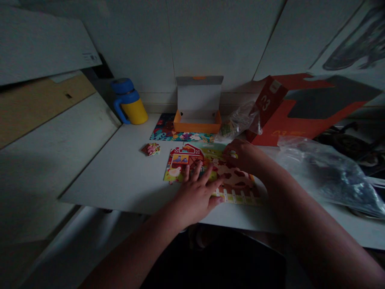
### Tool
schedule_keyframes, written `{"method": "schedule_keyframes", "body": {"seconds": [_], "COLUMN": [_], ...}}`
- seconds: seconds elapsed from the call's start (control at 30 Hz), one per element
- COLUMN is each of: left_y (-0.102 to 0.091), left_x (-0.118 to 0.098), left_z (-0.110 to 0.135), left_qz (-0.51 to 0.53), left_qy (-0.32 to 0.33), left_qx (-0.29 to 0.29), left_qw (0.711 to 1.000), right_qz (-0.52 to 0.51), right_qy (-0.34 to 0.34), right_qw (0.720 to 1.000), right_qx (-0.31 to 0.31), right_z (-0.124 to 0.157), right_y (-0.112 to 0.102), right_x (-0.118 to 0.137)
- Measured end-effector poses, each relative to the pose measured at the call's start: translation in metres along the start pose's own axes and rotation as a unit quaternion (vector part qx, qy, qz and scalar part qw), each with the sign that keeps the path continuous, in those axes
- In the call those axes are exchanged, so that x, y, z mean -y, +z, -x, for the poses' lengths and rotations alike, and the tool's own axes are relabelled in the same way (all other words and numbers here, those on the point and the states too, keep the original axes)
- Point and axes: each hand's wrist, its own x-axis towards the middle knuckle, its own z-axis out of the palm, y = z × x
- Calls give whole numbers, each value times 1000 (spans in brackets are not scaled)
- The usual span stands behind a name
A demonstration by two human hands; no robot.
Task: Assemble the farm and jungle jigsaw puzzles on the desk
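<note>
Two bare forearms reach in from the bottom edge, in dim light. Left hand (197, 196): fingers open and spread, lying flat on a farm puzzle (236, 182), palm at its near edge. Pressing flat like this probably keeps the joined pieces from sliding.

Right hand (242, 156): fingers curled over the puzzle's far right corner. They seem to pinch a small pale piece (233, 154) at the fingertips, though the gloom makes the grip hard to confirm.

The puzzle lies on a white table (120, 176), near the front edge and square to the person. Its long axis runs left to right, dipping slightly towards the right. The picture faces the person the right way up: a red barn at the far left, a white fence along the near edge.

Just left of the puzzle, apart from it, sits a small heap of loose pieces (151, 149). Behind it, an open orange box (197, 120) stands on a second puzzle (164, 129), its lid tipped up against the wall. Far left by the wall is a blue and yellow mug (130, 102). To the right are a clear bag (240, 120), a red carton (300, 112) leaning back, and a larger plastic bag (327, 172) beside the right arm.
</note>
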Motion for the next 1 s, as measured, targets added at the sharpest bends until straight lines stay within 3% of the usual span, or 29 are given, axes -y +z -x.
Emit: {"method": "schedule_keyframes", "body": {"seconds": [0.1, 0.2, 0.27, 0.37, 0.47, 0.6, 0.83, 0.93, 1.0], "left_y": [-11, -32, -48, -67, -73, -66, -55, -62, -65], "left_x": [5, 28, 57, 110, 161, 198, 202, 188, 166], "left_z": [2, 6, 10, 18, 24, 29, 33, 38, 46], "left_qz": [18, 46, 36, -57, -111, -54, 47, 43, 22], "left_qy": [9, -3, -48, -169, -287, -303, -332, -341, -334], "left_qx": [5, -28, -83, -144, -125, -120, -196, -256, -292], "left_qw": [1000, 999, 995, 973, 943, 944, 921, 903, 896], "right_qz": [6, 8, 11, 16, 22, 19, 32, 30, 29], "right_qy": [5, 5, 8, 13, 18, 24, 36, 31, 33], "right_qw": [1000, 1000, 1000, 1000, 1000, 999, 999, 999, 999], "right_qx": [-8, -11, -11, -10, -9, -9, 7, -1, -13], "right_z": [0, 0, 0, 0, 0, 1, -1, 0, 1], "right_y": [0, 0, 1, 3, 4, 3, 2, 3, 4], "right_x": [-5, -9, -10, -10, -8, -7, -7, -8, -7]}}
